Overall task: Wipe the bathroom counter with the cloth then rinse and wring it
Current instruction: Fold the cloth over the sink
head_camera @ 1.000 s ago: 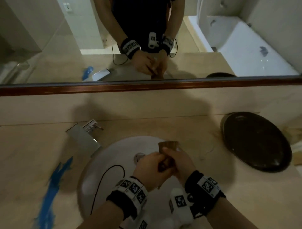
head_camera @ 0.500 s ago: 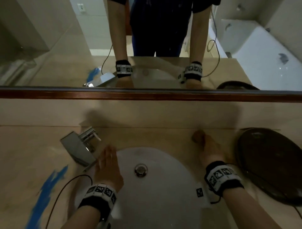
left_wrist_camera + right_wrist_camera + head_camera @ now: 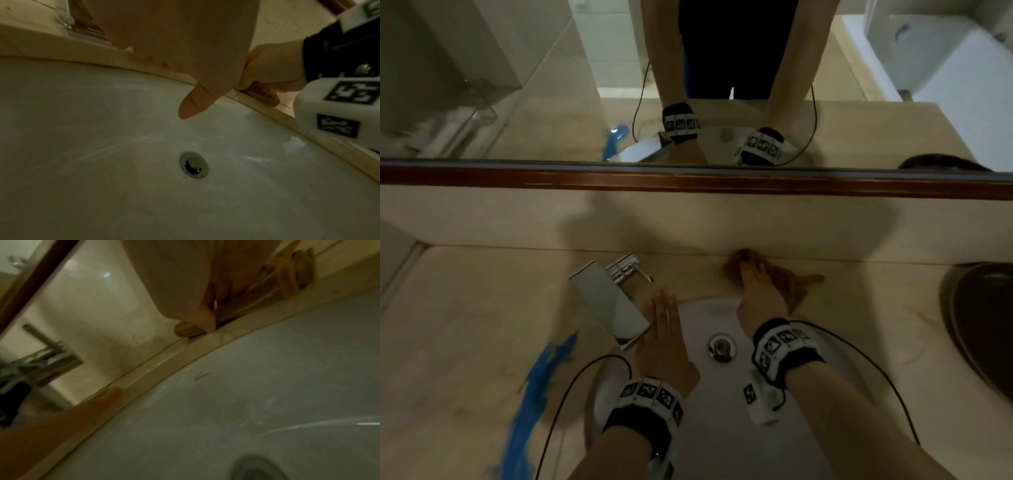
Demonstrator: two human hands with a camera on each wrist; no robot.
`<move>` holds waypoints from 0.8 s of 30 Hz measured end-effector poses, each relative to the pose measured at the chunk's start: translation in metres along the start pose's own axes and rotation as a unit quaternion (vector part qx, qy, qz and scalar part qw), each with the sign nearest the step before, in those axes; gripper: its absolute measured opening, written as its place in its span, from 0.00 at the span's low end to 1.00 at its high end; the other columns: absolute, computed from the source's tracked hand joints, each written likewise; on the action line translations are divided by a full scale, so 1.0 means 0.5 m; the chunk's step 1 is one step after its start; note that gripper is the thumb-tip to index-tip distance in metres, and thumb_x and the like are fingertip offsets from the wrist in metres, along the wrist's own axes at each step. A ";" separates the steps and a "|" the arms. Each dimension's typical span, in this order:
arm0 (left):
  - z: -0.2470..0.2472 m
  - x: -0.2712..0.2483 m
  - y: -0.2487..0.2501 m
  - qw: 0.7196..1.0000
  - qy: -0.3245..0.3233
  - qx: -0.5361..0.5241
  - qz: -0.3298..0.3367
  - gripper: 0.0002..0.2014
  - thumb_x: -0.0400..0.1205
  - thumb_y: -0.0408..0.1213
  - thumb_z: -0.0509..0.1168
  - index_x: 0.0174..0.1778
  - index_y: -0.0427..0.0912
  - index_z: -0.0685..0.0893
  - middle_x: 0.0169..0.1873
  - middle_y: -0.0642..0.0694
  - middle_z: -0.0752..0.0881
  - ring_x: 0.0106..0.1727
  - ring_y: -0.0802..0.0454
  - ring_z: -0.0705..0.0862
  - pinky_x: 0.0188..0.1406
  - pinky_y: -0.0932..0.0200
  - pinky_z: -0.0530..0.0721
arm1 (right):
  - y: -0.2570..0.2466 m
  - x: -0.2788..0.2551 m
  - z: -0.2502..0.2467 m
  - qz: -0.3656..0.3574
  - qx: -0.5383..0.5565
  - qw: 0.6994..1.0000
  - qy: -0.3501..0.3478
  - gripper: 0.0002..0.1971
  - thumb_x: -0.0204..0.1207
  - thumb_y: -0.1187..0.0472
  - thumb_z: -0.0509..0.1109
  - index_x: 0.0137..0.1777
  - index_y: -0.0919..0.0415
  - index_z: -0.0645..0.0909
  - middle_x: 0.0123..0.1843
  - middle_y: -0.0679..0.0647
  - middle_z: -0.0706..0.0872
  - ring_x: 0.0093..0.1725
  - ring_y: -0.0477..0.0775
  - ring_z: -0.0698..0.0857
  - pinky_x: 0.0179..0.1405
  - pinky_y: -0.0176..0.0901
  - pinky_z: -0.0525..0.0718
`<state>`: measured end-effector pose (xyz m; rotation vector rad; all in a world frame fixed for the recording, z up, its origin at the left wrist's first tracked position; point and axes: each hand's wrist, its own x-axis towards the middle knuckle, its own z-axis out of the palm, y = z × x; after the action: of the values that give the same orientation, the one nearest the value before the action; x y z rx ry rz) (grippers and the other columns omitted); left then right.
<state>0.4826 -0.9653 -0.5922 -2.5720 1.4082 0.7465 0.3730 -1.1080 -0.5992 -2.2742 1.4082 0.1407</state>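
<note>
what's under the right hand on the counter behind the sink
A brown cloth, pressed flat onto the beige counter by the right hand. Its edges stick out around the fingers; the part beneath the palm is hidden.

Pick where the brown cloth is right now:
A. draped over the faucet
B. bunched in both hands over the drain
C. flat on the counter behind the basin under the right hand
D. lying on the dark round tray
C: the right hand presses the brown cloth flat on the counter behind the basin.
</note>
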 end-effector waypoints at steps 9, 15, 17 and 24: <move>0.021 0.015 -0.032 0.998 -0.007 -0.052 0.036 0.53 0.73 0.45 0.59 0.76 0.44 0.19 0.79 0.44 0.23 0.85 0.41 0.41 0.78 0.39 0.62 | 0.045 -0.001 -0.009 0.081 0.009 0.992 0.097 0.29 0.81 0.69 0.57 0.83 0.61 0.58 0.84 0.61 0.60 0.82 0.60 0.60 0.74 0.51 0.68; 0.014 -0.042 -0.067 0.999 -0.028 -0.008 0.046 0.45 0.82 0.46 0.58 0.82 0.38 0.30 0.83 0.41 0.33 0.84 0.40 0.41 0.83 0.42 0.49 | -0.144 0.043 0.052 -0.068 -0.014 0.997 0.045 0.30 0.82 0.69 0.57 0.83 0.53 0.58 0.84 0.55 0.60 0.81 0.57 0.62 0.74 0.48 0.69; 0.011 -0.068 -0.093 0.998 -0.040 0.024 0.032 0.42 0.84 0.47 0.55 0.82 0.37 0.32 0.83 0.38 0.36 0.83 0.36 0.37 0.82 0.42 0.37 | -0.190 0.056 0.059 -0.088 -0.013 0.995 0.053 0.27 0.83 0.68 0.57 0.81 0.51 0.63 0.81 0.57 0.66 0.77 0.59 0.70 0.68 0.49 0.74; 0.033 -0.107 -0.155 0.998 -0.018 0.065 0.004 0.38 0.83 0.47 0.53 0.84 0.35 0.44 0.76 0.29 0.23 0.79 0.34 0.24 0.81 0.40 0.33 | -0.277 0.085 0.073 -0.169 -0.081 0.982 0.030 0.17 0.83 0.61 0.56 0.69 0.55 0.76 0.68 0.56 0.81 0.58 0.62 0.84 0.42 0.46 0.77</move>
<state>0.5160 -0.8758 -0.5915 -2.4445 1.4087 0.6758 0.5190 -1.0756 -0.6000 -2.6344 1.0475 0.0806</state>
